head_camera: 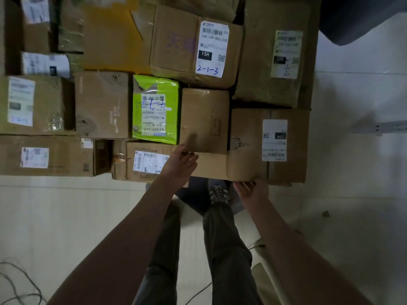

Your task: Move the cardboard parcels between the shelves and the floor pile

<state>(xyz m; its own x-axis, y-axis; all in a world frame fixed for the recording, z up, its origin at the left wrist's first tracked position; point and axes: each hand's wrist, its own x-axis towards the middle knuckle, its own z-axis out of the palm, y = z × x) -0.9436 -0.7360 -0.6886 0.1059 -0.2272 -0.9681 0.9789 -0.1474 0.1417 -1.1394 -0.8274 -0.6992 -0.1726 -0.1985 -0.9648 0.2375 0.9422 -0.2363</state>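
Observation:
A floor pile of cardboard parcels fills the upper half of the view. Nearest me lies a wide brown parcel with a white label at its right. My left hand reaches over its left end, fingers straight, close to a smaller plain parcel that lies on top. My right hand touches the wide parcel's near bottom edge, fingers under the rim and partly hidden. A bright green parcel sits just left of the plain one.
A labelled parcel marked 2-1-3 and a tall parcel lie further back. More parcels line the left. My legs and a shoe stand by the pile on the pale floor. Cables lie at bottom left.

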